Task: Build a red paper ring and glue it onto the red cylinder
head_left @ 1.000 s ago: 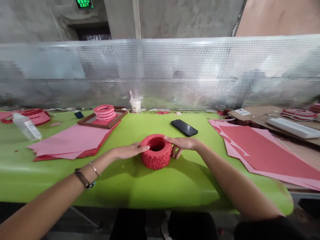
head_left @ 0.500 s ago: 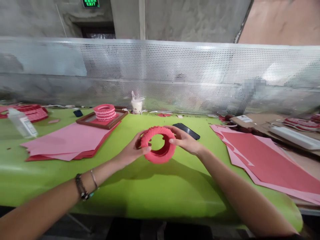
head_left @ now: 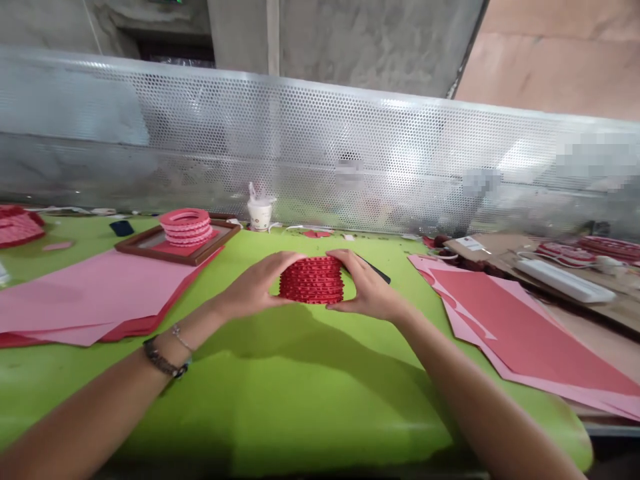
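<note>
- Between your two hands, above the middle of the green table (head_left: 300,400), sits the red paper ring (head_left: 312,280); it is lifted clear of the surface.
- Your left hand (head_left: 253,288) curls around the ring's left side: fingers half bent, thumb underneath, fingertips over the top edge, closed on the ring.
- Your right hand (head_left: 367,290) mirrors it on the right side, fingers arched over the top edge and thumb low, likewise closed on the ring.
- The ring shows you its ribbed outer wall; its flat faces look up and down, so its central axis stands roughly upright, and its widest span runs left to right between your palms.
- A beaded bracelet (head_left: 163,360) circles your left wrist.
- Just behind your right hand a dark phone (head_left: 379,272) lies on the table, mostly hidden.
- Farther back on the left, a stack of pink rings (head_left: 186,227) rests in a brown frame (head_left: 150,245), with pink paper sheets (head_left: 75,297) spread in front of it.
- A white cup (head_left: 259,213) stands near the perforated metal screen (head_left: 320,147); any print on it is too small to read.
- Red and pink sheets (head_left: 510,320) lie to the right, overhanging the table's edge.
- No legible writing or brand shows anywhere; several patches on the screen are blurred.
</note>
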A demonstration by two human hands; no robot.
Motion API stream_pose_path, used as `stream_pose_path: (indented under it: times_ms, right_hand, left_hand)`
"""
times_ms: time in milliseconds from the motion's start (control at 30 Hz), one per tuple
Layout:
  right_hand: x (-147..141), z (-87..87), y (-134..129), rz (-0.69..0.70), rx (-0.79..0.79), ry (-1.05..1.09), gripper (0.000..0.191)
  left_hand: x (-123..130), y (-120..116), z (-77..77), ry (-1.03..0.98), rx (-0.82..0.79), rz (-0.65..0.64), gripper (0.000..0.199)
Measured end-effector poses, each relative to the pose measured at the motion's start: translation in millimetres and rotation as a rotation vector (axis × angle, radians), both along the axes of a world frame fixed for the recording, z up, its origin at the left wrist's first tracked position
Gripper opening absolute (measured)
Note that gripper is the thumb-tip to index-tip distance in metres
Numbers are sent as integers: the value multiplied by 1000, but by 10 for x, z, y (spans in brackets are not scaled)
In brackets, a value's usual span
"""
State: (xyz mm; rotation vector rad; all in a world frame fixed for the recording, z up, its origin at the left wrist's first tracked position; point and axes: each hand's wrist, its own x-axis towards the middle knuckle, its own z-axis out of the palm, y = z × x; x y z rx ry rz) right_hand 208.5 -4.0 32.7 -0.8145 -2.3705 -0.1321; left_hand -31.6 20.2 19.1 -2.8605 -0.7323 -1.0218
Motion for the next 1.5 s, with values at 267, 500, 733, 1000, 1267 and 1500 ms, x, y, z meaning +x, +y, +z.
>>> stream_pose_path:
  times_ms: [267, 500, 733, 1000, 1267, 1500]
  right_hand:
    - [-86, -1, -54, -29, 221, -70, 55]
    - [-106, 3, -93, -70, 131, 4, 55]
    - [-129, 2, -69, 49, -508, 586, 53]
    - [-72, -163, 112, -112, -1063, 668, 42]
    - [103, -244, 241, -185, -725, 266, 64]
    - [-113, -129, 59, -374, -535, 283, 62]
  left_hand:
    - [-65, -5, -37, 33, 141, -1, 55]
    - [-61, -30, -36, -36, -16, -11, 59]
    - [-47, -67, -37, -404, -481, -92, 91]
    - [133, 5, -187, -426, -1062, 27, 68]
    - [-17, 46, -114, -152, -1197, 56, 51]
    - [-13, -15, -96, 105, -945, 164, 61]
